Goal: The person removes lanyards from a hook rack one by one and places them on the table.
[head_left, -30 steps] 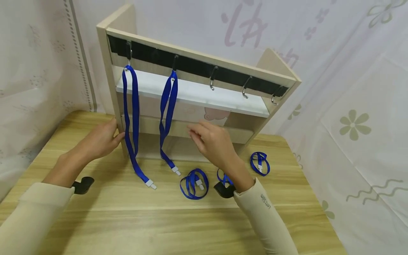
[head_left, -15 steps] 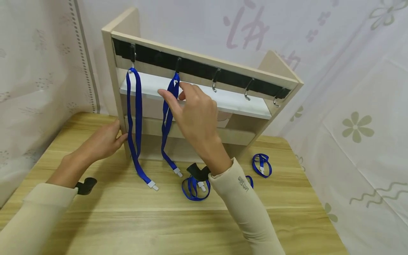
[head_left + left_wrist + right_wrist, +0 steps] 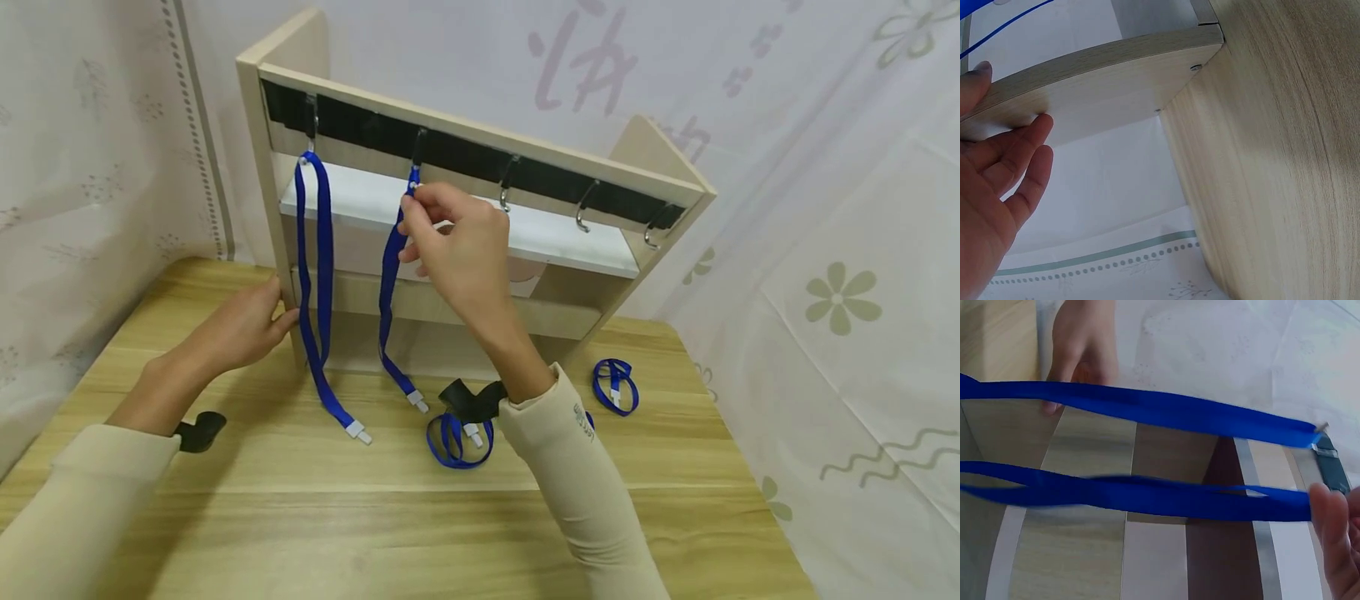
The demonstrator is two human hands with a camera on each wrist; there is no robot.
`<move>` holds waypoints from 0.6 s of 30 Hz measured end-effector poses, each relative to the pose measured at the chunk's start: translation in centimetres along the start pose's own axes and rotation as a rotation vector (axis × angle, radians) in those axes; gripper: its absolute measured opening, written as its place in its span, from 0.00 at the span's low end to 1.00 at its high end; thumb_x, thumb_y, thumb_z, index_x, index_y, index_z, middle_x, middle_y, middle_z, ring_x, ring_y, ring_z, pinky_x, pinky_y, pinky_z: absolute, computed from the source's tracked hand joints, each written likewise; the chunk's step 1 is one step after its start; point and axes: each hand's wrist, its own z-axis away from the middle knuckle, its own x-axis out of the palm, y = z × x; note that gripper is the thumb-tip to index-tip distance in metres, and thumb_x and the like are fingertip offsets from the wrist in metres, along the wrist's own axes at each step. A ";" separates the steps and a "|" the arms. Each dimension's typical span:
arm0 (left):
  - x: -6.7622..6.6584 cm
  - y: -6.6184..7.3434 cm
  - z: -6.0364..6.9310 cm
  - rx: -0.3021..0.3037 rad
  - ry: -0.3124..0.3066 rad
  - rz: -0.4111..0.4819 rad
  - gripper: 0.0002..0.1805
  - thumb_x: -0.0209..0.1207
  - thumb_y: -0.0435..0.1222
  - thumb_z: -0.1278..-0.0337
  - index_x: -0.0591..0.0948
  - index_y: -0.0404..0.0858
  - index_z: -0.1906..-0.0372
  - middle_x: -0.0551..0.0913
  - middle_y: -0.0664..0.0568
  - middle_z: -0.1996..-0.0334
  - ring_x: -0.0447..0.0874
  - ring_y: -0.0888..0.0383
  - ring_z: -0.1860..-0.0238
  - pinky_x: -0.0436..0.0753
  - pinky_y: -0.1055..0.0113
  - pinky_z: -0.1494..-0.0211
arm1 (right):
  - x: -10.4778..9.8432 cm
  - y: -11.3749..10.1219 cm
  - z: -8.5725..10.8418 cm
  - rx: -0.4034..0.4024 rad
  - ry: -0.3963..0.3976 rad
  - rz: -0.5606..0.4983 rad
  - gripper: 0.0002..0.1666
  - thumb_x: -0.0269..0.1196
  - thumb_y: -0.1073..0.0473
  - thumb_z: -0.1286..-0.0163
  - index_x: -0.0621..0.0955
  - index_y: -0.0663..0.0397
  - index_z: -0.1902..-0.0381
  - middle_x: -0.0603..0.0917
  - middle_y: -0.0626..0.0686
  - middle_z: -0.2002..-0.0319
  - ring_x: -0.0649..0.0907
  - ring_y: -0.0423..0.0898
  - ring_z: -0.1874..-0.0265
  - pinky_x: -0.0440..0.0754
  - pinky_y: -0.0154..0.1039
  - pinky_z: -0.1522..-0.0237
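Two blue lanyards hang from the first two hooks of a wooden rack. At the second hook, the right hand pinches the upper part of the second lanyard between thumb and fingers; in the right wrist view those fingertips meet the strap at its upper end. The first lanyard hangs beside it, untouched by the right hand. The left hand holds the rack's left side panel; the left wrist view has its thumb and fingers on opposite faces of the panel.
Three more hooks on the black strip carry nothing. Coiled blue lanyards lie on the wooden table: one below the right wrist, one to the right, another mostly hidden by the right sleeve. Patterned cloth surrounds the table.
The right hand has risen from in front of the rack to the second lanyard's top, and its spread thumb and fingers have closed on the strap. The left hand stays on the side panel.
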 end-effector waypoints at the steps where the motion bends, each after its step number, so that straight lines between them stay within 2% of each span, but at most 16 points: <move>1: 0.0 0.0 0.0 0.000 0.000 0.001 0.11 0.53 0.28 0.30 0.69 0.27 0.48 0.83 0.31 0.58 0.81 0.31 0.54 0.77 0.39 0.53 | -0.2 0.1 0.0 0.009 -0.009 -0.058 0.09 0.61 0.65 0.29 0.85 0.67 0.59 0.87 0.58 0.72 0.86 0.42 0.81 0.83 0.34 0.79; 6: -0.1 0.1 0.1 -0.006 0.007 0.008 0.13 0.52 0.27 0.30 0.68 0.27 0.45 0.83 0.31 0.57 0.81 0.31 0.52 0.77 0.38 0.51 | -0.6 0.3 0.1 0.030 -0.020 -0.231 0.09 0.64 0.66 0.31 0.85 0.69 0.59 0.88 0.60 0.69 0.88 0.45 0.75 0.86 0.39 0.74; 15: 0.1 0.1 0.0 -0.008 0.002 0.025 0.15 0.52 0.27 0.30 0.68 0.28 0.43 0.82 0.31 0.55 0.80 0.31 0.50 0.76 0.38 0.49 | -0.3 0.2 0.6 -0.104 0.036 -0.307 0.08 0.64 0.68 0.32 0.84 0.72 0.60 0.88 0.63 0.68 0.88 0.46 0.73 0.86 0.42 0.73; 18: 0.1 0.1 0.0 -0.008 -0.001 0.029 0.15 0.52 0.27 0.30 0.68 0.28 0.43 0.82 0.31 0.54 0.80 0.30 0.49 0.75 0.37 0.48 | -0.4 0.3 1.0 -0.127 0.010 -0.329 0.08 0.63 0.69 0.32 0.83 0.73 0.60 0.87 0.64 0.68 0.88 0.47 0.72 0.86 0.44 0.73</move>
